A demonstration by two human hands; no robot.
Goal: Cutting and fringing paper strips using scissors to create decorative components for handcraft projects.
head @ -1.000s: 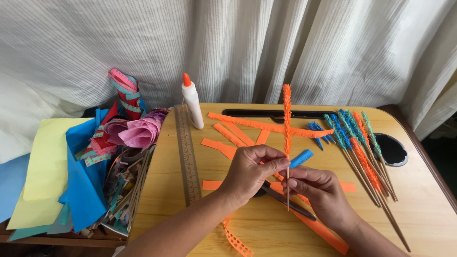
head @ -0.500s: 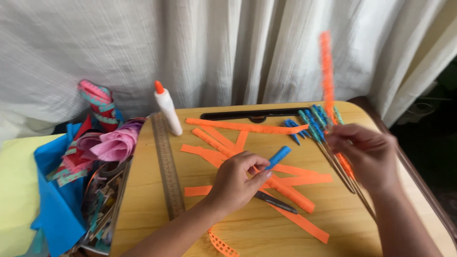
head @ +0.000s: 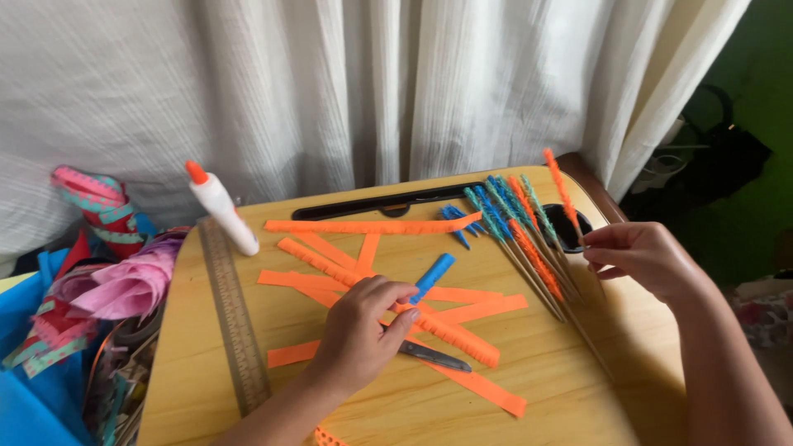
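- Left hand [head: 359,334]: rests on the orange paper strips near the middle of the wooden table [head: 570,388]; fingers curled narrow, thumb and forefinger pinching the near end of one blue tool [head: 433,277], which slants up and to the right.
- Right hand [head: 640,260]: at the right edge of the table, fingers closed on the lower end of one orange-wrapped stick [head: 561,192]; the stick rises tilted to the far left, its tip clear of the others.
- Wrapped sticks [head: 516,227]: one bundle lying flat, just left of the right hand, fanned toward the far side; blue, green and orange wrappings visible. Exact count cannot be told where they overlap.
- Orange paper strips [head: 376,225]: roughly ten, scattered and crossing in the centre; one long strip lies across the far side.
- Scissors or blade [head: 434,356]: one dark metal item, partly under the left hand; kind uncertain.
- Glue bottle [head: 220,209]: one, white with orange cap, lying tilted at the far left.
- Ruler [head: 233,314]: one, along the left edge of the table.
- Dark round recess [head: 572,227]: one, far right, beneath the sticks.
- Paper scraps [head: 107,285]: a pile of pink, blue and red, off the table at left.
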